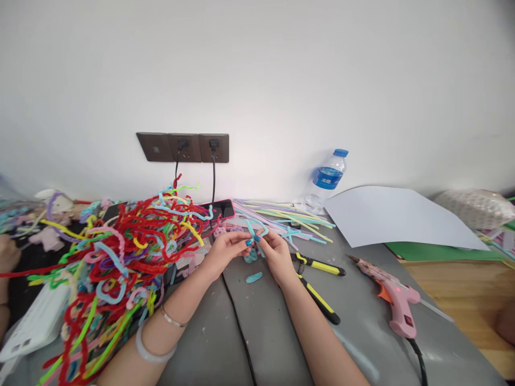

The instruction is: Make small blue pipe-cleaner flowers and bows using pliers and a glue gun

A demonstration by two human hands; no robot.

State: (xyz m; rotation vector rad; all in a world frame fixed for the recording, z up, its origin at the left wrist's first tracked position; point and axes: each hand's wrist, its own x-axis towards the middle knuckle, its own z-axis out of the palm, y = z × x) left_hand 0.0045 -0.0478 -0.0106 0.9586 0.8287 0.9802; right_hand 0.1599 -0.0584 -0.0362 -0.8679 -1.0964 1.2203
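A light-blue pipe cleaner (262, 231), bent into angled pieces, is pinched between both hands above the grey table. My left hand (231, 247) grips it from the left with thumb and fingers closed. From the right, my right hand (277, 254) holds the same piece, its fingertips nearly meeting the left ones. Just below the hands lies a short blue fuzzy piece (254, 277), and more blue bits sit partly hidden behind the fingers. Yellow-and-black handled pliers (319, 289) rest beside my right wrist, their jaws hidden behind the hand.
A large tangle of coloured pipe cleaners (132, 241) covers the left. Straight pipe cleaners (289, 212) lie behind the hands near a phone (223, 209). A water bottle (328, 179), white paper (398, 214) and a pink glue gun (396, 295) are at right. Another person's hand (7, 254) shows at far left.
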